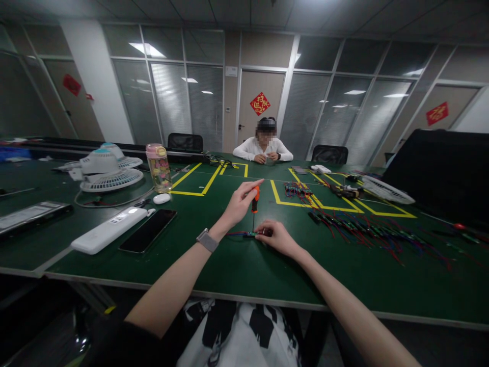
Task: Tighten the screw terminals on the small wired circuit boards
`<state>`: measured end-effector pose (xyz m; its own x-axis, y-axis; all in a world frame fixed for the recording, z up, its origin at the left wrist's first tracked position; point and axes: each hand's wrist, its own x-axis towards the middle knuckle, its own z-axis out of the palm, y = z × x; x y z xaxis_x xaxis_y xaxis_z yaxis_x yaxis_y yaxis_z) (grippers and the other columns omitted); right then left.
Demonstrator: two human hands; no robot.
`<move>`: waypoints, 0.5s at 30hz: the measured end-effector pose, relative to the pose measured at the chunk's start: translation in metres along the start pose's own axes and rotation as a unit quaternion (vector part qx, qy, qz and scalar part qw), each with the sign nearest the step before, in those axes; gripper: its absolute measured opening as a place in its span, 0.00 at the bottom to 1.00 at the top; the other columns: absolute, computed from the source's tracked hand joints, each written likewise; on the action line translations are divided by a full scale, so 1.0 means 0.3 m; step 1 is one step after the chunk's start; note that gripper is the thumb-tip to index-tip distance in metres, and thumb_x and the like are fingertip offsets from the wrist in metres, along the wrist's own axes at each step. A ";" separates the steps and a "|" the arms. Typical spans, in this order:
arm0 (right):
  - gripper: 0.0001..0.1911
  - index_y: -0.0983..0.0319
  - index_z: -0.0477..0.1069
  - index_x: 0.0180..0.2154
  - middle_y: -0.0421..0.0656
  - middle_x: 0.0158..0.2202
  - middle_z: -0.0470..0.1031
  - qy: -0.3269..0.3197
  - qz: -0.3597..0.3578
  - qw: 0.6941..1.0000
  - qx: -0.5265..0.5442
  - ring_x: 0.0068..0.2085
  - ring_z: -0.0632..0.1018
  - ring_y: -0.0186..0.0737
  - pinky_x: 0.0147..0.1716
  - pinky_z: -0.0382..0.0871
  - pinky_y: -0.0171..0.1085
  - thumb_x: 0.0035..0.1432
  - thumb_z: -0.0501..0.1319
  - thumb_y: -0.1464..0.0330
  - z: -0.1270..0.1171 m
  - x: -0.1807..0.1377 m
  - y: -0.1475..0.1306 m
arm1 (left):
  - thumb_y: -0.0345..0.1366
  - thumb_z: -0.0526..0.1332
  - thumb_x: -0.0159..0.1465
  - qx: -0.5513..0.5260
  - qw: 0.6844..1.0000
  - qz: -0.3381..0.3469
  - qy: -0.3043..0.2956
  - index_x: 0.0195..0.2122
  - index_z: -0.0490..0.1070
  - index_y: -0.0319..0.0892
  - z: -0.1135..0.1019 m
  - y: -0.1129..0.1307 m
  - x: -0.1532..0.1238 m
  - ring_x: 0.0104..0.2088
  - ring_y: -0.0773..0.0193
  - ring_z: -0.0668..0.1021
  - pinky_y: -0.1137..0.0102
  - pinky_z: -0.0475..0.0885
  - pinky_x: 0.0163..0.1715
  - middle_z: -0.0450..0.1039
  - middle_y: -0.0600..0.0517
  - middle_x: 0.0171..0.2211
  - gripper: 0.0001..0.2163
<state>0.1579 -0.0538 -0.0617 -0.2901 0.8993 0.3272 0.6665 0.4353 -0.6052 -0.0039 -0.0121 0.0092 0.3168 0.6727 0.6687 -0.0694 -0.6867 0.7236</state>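
Upright over the middle of the green table stands a screwdriver (254,200) with an orange and black handle. My left hand (240,203) is closed round the top of that handle, a watch on its wrist. The screwdriver's thin shaft runs down to a small circuit board (250,235) lying on the table; whether its tip sits in a screw is too small to tell. Red and blue wires (237,234) stretch left from the board. With thumb and fingers, my right hand (278,237) pinches the board's right end, partly hiding it.
Several wired boards (374,229) lie in a heap on the right, and a smaller bundle (298,191) sits inside yellow tape. To the left are a black phone (148,231), a white power strip-like device (109,229), a bottle (158,168) and a fan (110,178). Opposite sits another person (263,145).
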 end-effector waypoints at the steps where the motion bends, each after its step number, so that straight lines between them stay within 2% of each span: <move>1: 0.07 0.63 0.77 0.33 0.41 0.28 0.70 0.002 0.000 1.000 -0.002 0.27 0.70 0.33 0.28 0.64 0.32 0.49 0.64 0.70 0.000 0.000 0.000 | 0.36 0.54 0.63 -0.016 1.000 -0.009 -0.005 0.52 0.67 0.44 0.001 0.000 0.000 0.41 0.66 0.74 0.69 0.69 0.43 0.70 0.48 0.44 0.16; 4: 0.07 0.63 0.77 0.33 0.41 0.28 0.70 0.005 0.002 1.000 -0.005 0.27 0.70 0.33 0.28 0.63 0.32 0.49 0.64 0.70 0.003 -0.001 0.002 | 0.37 0.57 0.61 -0.001 1.000 -0.010 0.017 0.52 0.67 0.43 0.002 0.000 0.000 0.37 0.67 0.74 0.69 0.70 0.41 0.71 0.49 0.39 0.18; 7: 0.07 0.64 0.77 0.33 0.41 0.27 0.70 0.006 0.006 1.000 -0.002 0.27 0.70 0.32 0.28 0.63 0.32 0.49 0.64 0.70 0.004 -0.001 0.002 | 0.37 0.60 0.59 0.066 0.997 0.018 0.044 0.48 0.71 0.44 0.002 0.004 -0.002 0.39 0.66 0.72 0.71 0.69 0.41 0.69 0.50 0.39 0.16; 9: 0.07 0.64 0.76 0.33 0.40 0.27 0.70 0.005 0.005 1.000 0.001 0.27 0.70 0.32 0.28 0.63 0.32 0.49 0.64 0.70 0.004 -0.001 0.001 | 0.37 0.56 0.62 0.051 0.998 0.017 0.031 0.49 0.70 0.45 0.002 0.006 -0.003 0.42 0.65 0.72 0.72 0.68 0.42 0.68 0.49 0.42 0.14; 11: 0.07 0.64 0.76 0.33 0.40 0.27 0.70 0.002 0.003 1.000 0.002 0.27 0.70 0.32 0.28 0.63 0.31 0.49 0.63 0.70 0.003 -0.001 0.001 | 0.36 0.52 0.64 0.007 1.000 -0.002 0.009 0.52 0.67 0.43 0.004 0.006 -0.003 0.40 0.66 0.73 0.71 0.69 0.41 0.69 0.48 0.41 0.16; 13: 0.07 0.64 0.76 0.33 0.40 0.27 0.70 0.002 0.002 1.000 0.001 0.27 0.70 0.32 0.28 0.63 0.31 0.49 0.63 0.70 0.003 -0.001 0.003 | 0.36 0.55 0.62 0.014 1.000 -0.001 0.022 0.52 0.67 0.42 0.006 0.003 -0.003 0.38 0.67 0.73 0.71 0.69 0.41 0.69 0.49 0.40 0.17; 15: 0.07 0.64 0.76 0.33 0.40 0.27 0.70 0.003 0.002 1.000 -0.001 0.27 0.70 0.32 0.28 0.63 0.32 0.49 0.63 0.69 0.004 0.000 0.005 | 0.36 0.58 0.60 0.034 0.999 0.012 0.038 0.50 0.69 0.43 0.007 0.000 -0.003 0.40 0.66 0.73 0.71 0.69 0.42 0.68 0.49 0.41 0.16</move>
<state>0.1582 -0.0532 -0.0634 -0.2842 0.9005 0.3292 0.6690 0.4322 -0.6047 -0.0022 -0.0133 0.0083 0.2438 0.6732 0.6981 -0.0111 -0.7179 0.6961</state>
